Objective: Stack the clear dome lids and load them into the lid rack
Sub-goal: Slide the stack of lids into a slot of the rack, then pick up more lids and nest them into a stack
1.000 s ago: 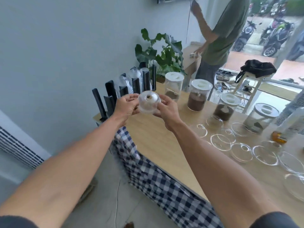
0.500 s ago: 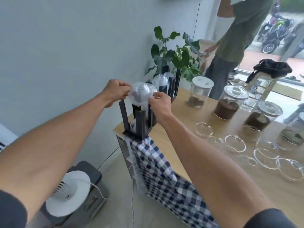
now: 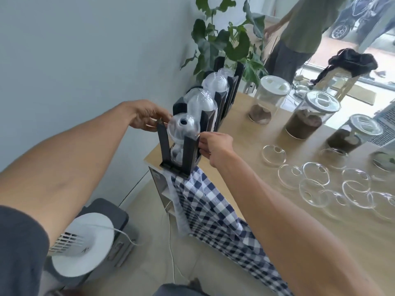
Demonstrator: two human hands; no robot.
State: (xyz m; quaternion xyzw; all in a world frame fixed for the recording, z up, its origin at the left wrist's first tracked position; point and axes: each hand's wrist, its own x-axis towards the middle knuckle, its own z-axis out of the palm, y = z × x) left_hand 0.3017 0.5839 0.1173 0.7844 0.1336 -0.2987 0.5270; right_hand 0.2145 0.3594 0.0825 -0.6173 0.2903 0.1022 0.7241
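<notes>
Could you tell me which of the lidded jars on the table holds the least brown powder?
The jar nearest the plant: only a thin brown layer covers its bottom, while the other jars are filled much higher.

Bright, soft daylight enters from the window (image 3: 363, 35) at upper right, leaving pale glare on the wooden table (image 3: 267, 189) beneath it, faint shadows, slight overall softness, and wide-angle bending of the forearms toward the lower edges.
</notes>
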